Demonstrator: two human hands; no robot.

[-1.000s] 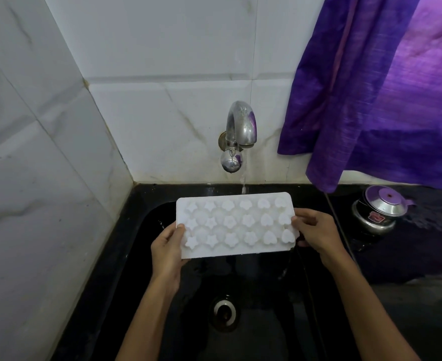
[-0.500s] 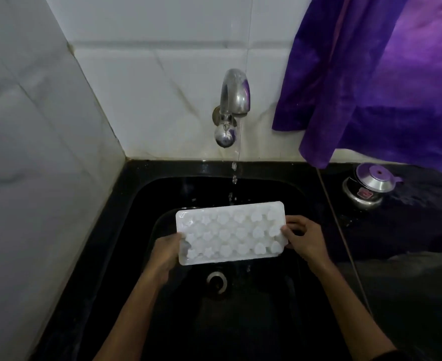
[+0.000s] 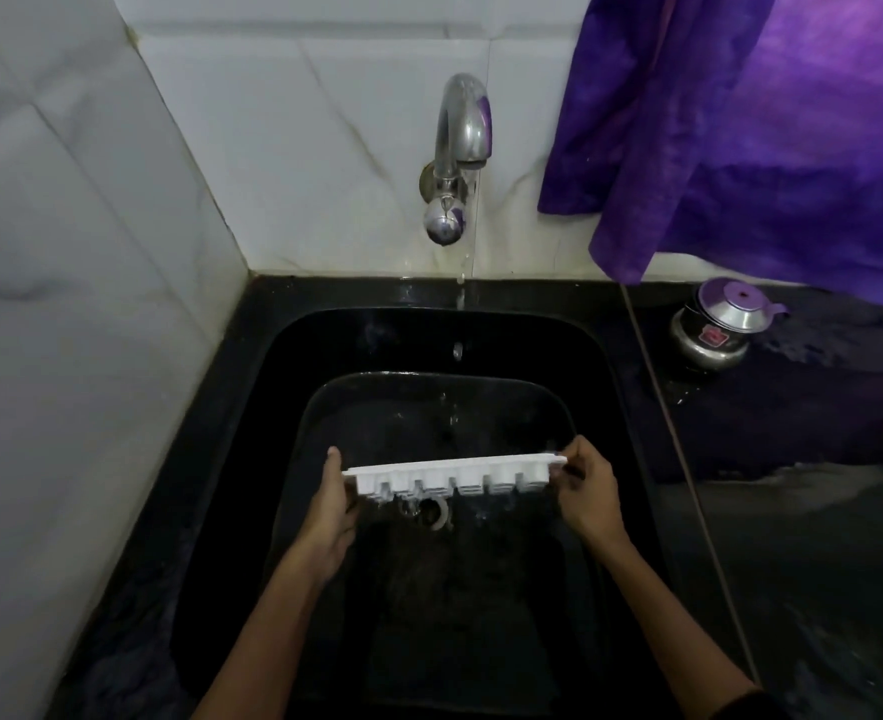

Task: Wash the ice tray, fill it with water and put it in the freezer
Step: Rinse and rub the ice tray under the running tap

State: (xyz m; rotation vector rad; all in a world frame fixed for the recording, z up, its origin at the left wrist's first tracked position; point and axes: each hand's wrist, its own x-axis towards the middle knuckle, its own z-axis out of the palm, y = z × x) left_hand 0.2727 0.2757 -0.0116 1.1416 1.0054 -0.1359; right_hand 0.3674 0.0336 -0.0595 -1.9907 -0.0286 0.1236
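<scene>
A white ice tray [image 3: 452, 476] hangs low inside the black sink [image 3: 605, 366], just above the drain. It is tipped away from me, so I see its near long side and the bottoms of its cells. My left hand [image 3: 332, 504] grips its left end. My right hand [image 3: 587, 491] pinches its right end by the rim. A steel tap [image 3: 457, 153] on the tiled back wall lets a thin trickle of water fall behind the tray.
A purple cloth [image 3: 772, 127] hangs at the upper right over the wet black counter [image 3: 813, 418]. A small steel lidded pot [image 3: 714, 324] stands on the counter beside the sink. White marble tiles [image 3: 65, 304] close off the left side.
The tray has come down from under the tap into the sink and tipped from face-up to edge-on. Both hands went down with it and kept their hold.
</scene>
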